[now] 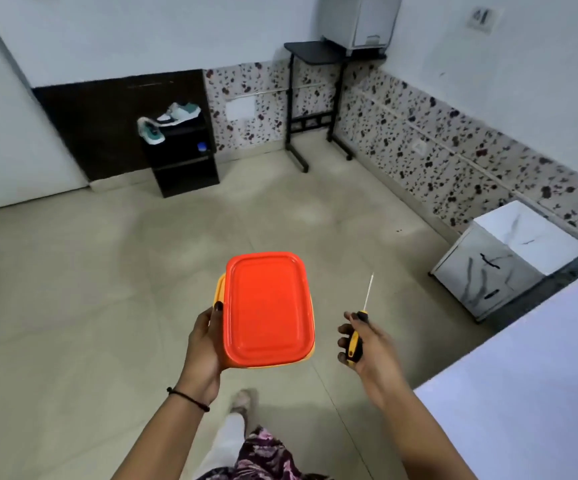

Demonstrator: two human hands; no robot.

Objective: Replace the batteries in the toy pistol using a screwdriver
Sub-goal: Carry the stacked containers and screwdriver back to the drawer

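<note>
The left hand [204,344] grips the orange-lidded plastic box [270,306] by its left edge, thumb on top: probably light, stiff, slick. The right hand [372,351] curls round the screwdriver [354,344] handle, the grippy part, thin shaft beyond the fingertips. The toy pistol is unseen, perhaps boxed.

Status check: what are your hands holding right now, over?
Left hand holds red-lidded container. Right hand grips screwdriver, tip pointing away. No toy pistol in view.
</note>
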